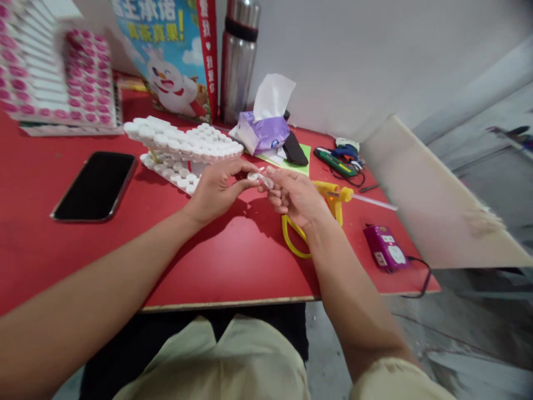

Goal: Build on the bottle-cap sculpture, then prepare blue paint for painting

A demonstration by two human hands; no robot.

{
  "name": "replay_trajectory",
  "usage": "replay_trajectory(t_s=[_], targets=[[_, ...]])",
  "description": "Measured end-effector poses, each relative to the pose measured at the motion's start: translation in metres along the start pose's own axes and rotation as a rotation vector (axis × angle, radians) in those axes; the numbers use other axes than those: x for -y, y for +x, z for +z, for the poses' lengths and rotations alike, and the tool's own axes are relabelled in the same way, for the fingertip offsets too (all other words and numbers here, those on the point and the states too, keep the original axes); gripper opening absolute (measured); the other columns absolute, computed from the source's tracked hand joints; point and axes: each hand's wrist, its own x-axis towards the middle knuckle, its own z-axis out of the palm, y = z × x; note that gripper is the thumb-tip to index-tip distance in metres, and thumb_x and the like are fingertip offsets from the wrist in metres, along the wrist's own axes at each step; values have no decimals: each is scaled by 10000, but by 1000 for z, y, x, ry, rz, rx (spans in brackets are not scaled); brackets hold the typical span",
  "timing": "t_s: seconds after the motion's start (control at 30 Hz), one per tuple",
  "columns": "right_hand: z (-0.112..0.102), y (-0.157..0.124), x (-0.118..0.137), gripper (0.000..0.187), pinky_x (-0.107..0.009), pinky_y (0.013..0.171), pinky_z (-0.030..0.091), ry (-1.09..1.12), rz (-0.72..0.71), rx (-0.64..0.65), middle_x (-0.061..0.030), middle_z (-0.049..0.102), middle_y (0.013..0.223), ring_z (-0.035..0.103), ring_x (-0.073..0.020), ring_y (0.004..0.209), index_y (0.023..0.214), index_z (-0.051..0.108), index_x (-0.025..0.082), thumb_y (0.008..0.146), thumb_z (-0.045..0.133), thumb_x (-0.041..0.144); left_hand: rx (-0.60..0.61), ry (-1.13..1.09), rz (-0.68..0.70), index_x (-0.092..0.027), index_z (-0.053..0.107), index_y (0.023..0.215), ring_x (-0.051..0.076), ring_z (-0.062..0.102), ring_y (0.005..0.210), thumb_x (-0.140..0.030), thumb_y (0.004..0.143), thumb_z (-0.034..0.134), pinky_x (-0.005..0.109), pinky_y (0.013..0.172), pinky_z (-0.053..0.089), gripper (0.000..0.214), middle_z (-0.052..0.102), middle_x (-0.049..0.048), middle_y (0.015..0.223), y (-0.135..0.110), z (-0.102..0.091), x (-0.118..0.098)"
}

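Over the middle of the red table [233,261] my two hands meet. My left hand [216,186] pinches a small white bottle cap [253,176] between thumb and fingers. My right hand [293,194] is curled, its fingertips closed on a small white cap piece [266,182] that touches the other one. Just behind my left hand stands a built-up structure of several white caps [183,147], glued in rows. A yellow glue gun [333,197] lies right behind my right hand.
A black phone [96,185] lies at left. Pink-and-white cap panels [62,78] stand back left, with a printed carton [170,50], a steel flask [238,55] and a purple tissue pack [263,130] behind. A purple device [385,248] and tools [339,158] sit right. A board [433,194] leans beyond the table edge.
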Motion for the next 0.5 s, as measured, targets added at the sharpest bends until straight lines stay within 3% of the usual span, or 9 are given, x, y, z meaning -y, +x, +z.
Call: replay_trajectory(t_s=[0.13,0.27,0.4,0.5], targets=[[3,-2,-1,281,-193,371,240,-98,-123,-61,25,663,672,393,-37,434,787,696,180,704,883,372,8,-17,-46,-210,799,929,229,708,921,-291,854,756,356,908,525,117,798,63,960,0,2,-1],[4,-1,-7,168,-222,416,285,-337,-252,-129,58,568,566,394,-67,446,796,676,197,808,773,334,2,-129,-151,-197,791,915,216,713,863,-295,828,778,341,843,555,132,799,60,934,-1,6,0],[4,-2,-13,57,-252,545,381,-731,-547,-260,38,599,641,493,-101,568,807,662,197,853,676,227,-9,-321,-260,-171,785,882,211,719,836,-313,763,847,340,821,575,195,794,67,890,-2,10,1],[3,-3,-15,50,-266,613,410,-936,-698,-275,15,649,735,540,-115,632,854,648,196,895,640,224,-20,-424,-326,-159,780,861,195,717,814,-315,713,891,327,805,580,242,791,64,871,-2,11,-1]])
